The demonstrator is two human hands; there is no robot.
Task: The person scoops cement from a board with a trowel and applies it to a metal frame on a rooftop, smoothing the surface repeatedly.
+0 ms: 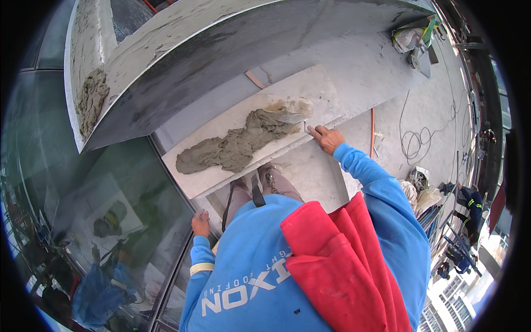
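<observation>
My right hand (327, 139) is closed around a trowel's handle at the near edge of a pale board (321, 83). The trowel's blade (292, 117) lies at the right end of a long heap of wet grey mortar (238, 144) spread along that board. Part of the blade is smeared with mortar. My left hand (201, 223) hangs low beside the dark glass panel, away from the mortar. Its fingers are loosely curled, and nothing shows in them.
A dark raised slab edge (221, 61) runs behind the board, with another mortar lump (92, 99) on its top. Reflective glass (110, 182) stands at left. Right, a coiled cable (415, 141), an orange hose (372, 133) and bags (409, 41) lie about. Distant people (470, 205) are at far right.
</observation>
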